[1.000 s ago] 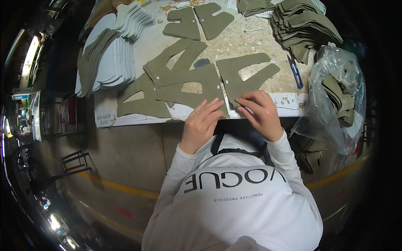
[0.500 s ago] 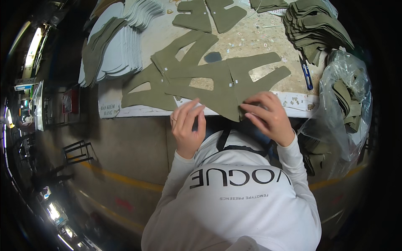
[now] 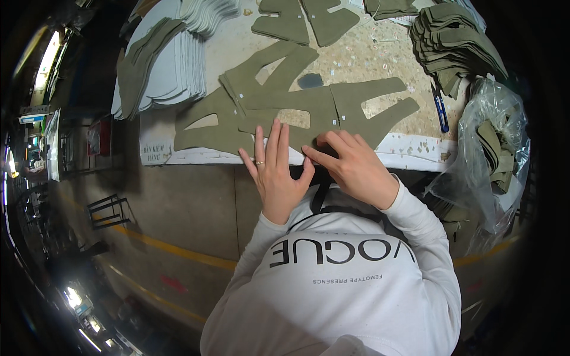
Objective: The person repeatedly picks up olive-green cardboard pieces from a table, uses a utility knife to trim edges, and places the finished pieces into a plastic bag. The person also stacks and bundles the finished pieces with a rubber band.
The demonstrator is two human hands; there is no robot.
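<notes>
Several flat olive-green fabric pieces (image 3: 317,104), cut with slots and bearing small white stickers, overlap along the table's near edge. My left hand (image 3: 278,169) lies with its fingers spread over the lower border of the front piece; a ring shows on one finger. Close beside it on the right, my right hand (image 3: 355,165) rests on the same fabric. Its index finger is stretched toward the left hand, and the other visible fingers are bent with their tips on the cloth. The right thumb is hidden, and both hands cover part of the front edge.
Stacks of pale cut pieces (image 3: 178,74) stand at the left, with green pieces (image 3: 148,68) on top. At the right are a green fabric stack (image 3: 454,41), blue-handled thread snips (image 3: 440,110) and a clear plastic bag (image 3: 504,160) holding fabric. A dark grey patch (image 3: 309,80) lies mid-table.
My left hand has moved from the table edge up onto the fabric and spread its fingers. My right hand has shifted left, close to it. The view has shifted slightly.
</notes>
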